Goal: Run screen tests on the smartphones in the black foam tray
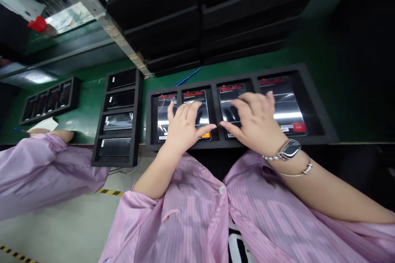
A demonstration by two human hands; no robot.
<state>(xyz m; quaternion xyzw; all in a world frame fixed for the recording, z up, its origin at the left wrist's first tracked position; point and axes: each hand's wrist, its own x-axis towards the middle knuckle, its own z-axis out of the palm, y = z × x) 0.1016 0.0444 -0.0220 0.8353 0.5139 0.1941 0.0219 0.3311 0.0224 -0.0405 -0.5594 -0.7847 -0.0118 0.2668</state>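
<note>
A black foam tray (pixel 314 107) lies in front of me, with several smartphones in its compartments, their dark screens showing red text at the top. My left hand (pixel 184 125) is spread over the two left phones, thumb by the orange patch low on the second phone (pixel 194 95). Over the third phone (pixel 226 96) hovers my right hand (pixel 257 121), fingers apart and slightly curled. It wears a watch (pixel 291 148) and bracelets on the wrist. The rightmost phone (pixel 288 109) shows a red patch at its lower corner. Whether any fingertip touches glass I cannot tell.
Left of my tray, another foam tray (pixel 138 119) of phones juts over the table edge. A third tray (pixel 74 94) lies farther left, near a co-worker's sleeve (pixel 37 160). A blue pen (pixel 188 77) lies behind my tray, before stacked black trays (pixel 173 45).
</note>
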